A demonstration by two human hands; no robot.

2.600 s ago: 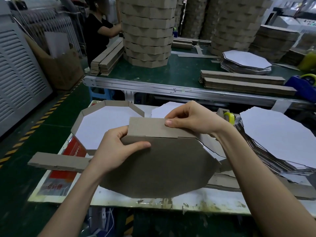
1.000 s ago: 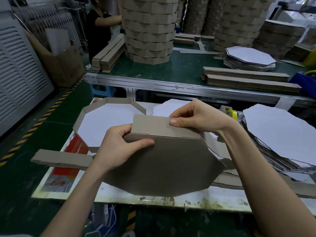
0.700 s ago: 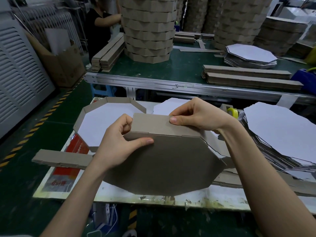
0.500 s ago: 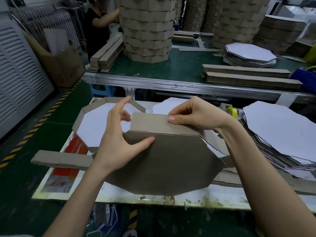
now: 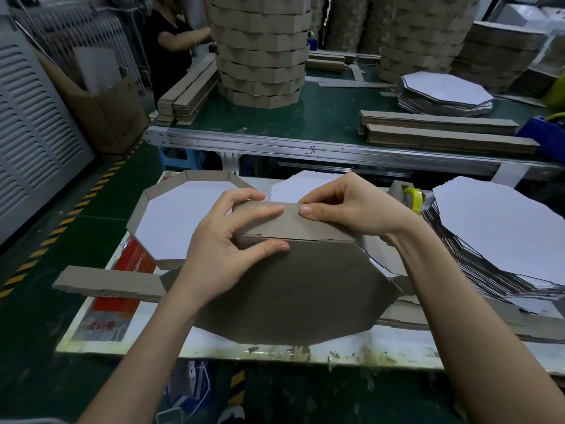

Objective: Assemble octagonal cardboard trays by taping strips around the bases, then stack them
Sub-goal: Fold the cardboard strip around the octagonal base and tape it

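In the middle of the frame, two bare hands hold a brown octagonal base (image 5: 293, 289) tipped up on its edge, its dull, flat back facing the camera. A cardboard strip (image 5: 293, 223) is folded along its top edge. The left hand (image 5: 223, 255) pinches the strip and base at the upper left corner, with the thumb on the base and the fingers curled over the strip. The right hand (image 5: 345, 206) pinches the strip at the top, thumb in front. Behind the left hand lies a finished tray (image 5: 183, 224) with a smooth white floor and low brown walls. At the right of the frame, a messy pile of flat white bases (image 5: 501, 237) fans out. A yellow tape roll (image 5: 413, 198) sits near it. Long flat strips (image 5: 107, 284) lie at the lower left on the white table (image 5: 214, 347). At the top, a tall stack of trays (image 5: 260, 47) stands on a green table (image 5: 321, 117).
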